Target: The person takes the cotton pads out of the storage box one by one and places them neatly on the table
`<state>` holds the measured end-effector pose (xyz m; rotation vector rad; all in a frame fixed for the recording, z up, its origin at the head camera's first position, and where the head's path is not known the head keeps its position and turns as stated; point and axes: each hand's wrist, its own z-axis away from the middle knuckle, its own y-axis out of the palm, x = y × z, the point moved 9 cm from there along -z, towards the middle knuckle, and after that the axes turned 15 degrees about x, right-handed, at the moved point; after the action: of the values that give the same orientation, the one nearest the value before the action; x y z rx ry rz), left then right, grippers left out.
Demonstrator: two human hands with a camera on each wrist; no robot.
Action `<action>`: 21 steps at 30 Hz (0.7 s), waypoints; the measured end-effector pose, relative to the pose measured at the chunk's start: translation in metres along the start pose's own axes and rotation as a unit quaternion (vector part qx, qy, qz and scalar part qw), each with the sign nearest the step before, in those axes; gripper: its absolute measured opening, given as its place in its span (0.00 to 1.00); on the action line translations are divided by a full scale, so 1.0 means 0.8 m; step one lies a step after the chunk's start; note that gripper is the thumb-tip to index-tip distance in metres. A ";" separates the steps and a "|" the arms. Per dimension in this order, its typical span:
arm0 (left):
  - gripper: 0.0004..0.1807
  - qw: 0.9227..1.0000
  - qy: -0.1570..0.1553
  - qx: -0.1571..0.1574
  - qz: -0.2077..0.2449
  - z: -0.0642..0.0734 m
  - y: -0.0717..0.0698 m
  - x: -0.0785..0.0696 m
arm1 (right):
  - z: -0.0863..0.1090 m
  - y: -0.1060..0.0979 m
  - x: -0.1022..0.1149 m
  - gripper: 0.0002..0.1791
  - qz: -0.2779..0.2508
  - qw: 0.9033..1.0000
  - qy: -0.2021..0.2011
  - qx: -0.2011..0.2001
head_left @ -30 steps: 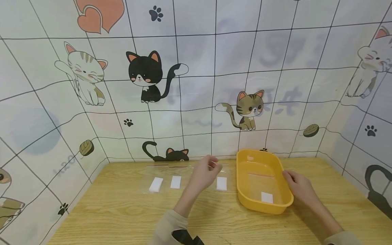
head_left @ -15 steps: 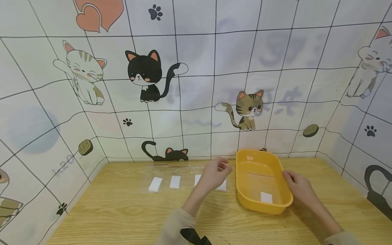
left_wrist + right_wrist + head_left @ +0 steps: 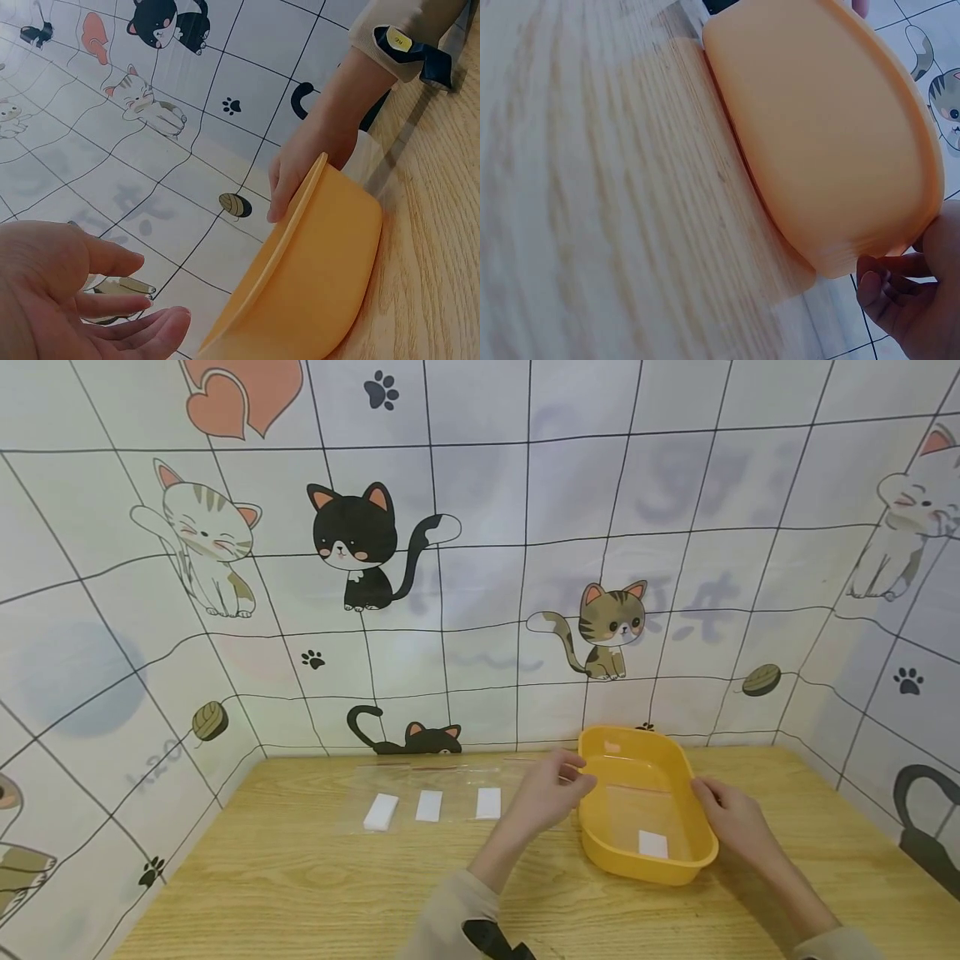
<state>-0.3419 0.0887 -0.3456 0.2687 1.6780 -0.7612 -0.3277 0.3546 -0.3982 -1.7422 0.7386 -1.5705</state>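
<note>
My right hand (image 3: 735, 825) grips the right rim of a yellow plastic tray (image 3: 636, 866), thumb over the edge and fingers curled against the outer wall. Inside the tray lies a clear zip bag (image 3: 626, 814) with a white rectangular piece (image 3: 652, 844) in it. Beside the tray's left rim hovers my left hand (image 3: 551, 792); its fingers are loosely bent with nothing between them, as the left wrist view shows of the hand (image 3: 56, 292). Several more clear bags lie in a row, holding white pieces (image 3: 381, 812); the one nearest the tray is mostly hidden behind my left hand.
The wooden table (image 3: 300, 893) meets a cat-printed wall covering (image 3: 487, 593) along its back edge and at both sides. Another white piece (image 3: 429, 806) and a third (image 3: 488, 803) lie close together in the row of bags.
My left hand has moved right along the row of bags to the tray's left rim, uncovering one white piece and covering another. The right hand and tray have stayed put.
</note>
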 end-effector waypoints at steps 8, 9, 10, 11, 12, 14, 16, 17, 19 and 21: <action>0.19 1.000 -0.006 0.010 0.009 -0.005 0.017 -0.006 | -0.001 0.000 0.000 0.28 0.006 1.000 -0.004 -0.004; 0.19 1.000 -0.011 0.009 0.008 -0.005 0.019 -0.006 | -0.001 0.000 0.000 0.28 0.007 1.000 -0.005 -0.004; 0.19 1.000 -0.013 0.008 0.007 -0.006 0.021 -0.007 | -0.001 0.000 0.000 0.28 0.008 1.000 -0.006 -0.004; 0.20 1.000 -0.016 0.007 0.006 -0.006 0.023 -0.007 | -0.001 0.000 0.000 0.28 0.007 1.000 -0.006 -0.003; 0.20 1.000 -0.018 0.007 0.005 -0.007 0.025 -0.007 | -0.002 0.000 0.000 0.28 0.007 1.000 -0.006 -0.003; 0.20 1.000 -0.025 0.007 0.005 -0.007 0.029 -0.008 | -0.002 0.001 0.000 0.28 0.007 1.000 -0.004 -0.002; 0.20 0.999 -0.033 0.008 0.000 -0.008 0.032 -0.008 | -0.002 0.001 -0.001 0.28 0.004 1.000 -0.003 0.000; 0.20 0.999 -0.037 0.009 -0.005 -0.009 0.033 -0.008 | -0.002 0.001 -0.001 0.28 0.005 1.000 -0.003 -0.001; 0.20 0.999 -0.047 0.010 -0.013 -0.012 0.036 -0.007 | -0.001 0.001 -0.001 0.28 0.004 1.000 -0.003 -0.001; 0.20 0.998 -0.056 0.011 -0.019 -0.015 0.039 -0.004 | 0.000 0.001 -0.001 0.29 0.005 1.000 -0.003 -0.001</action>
<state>-0.3329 0.1201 -0.3520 0.2062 1.5745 -0.8092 -0.3282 0.3551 -0.3993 -1.7415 0.7446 -1.5577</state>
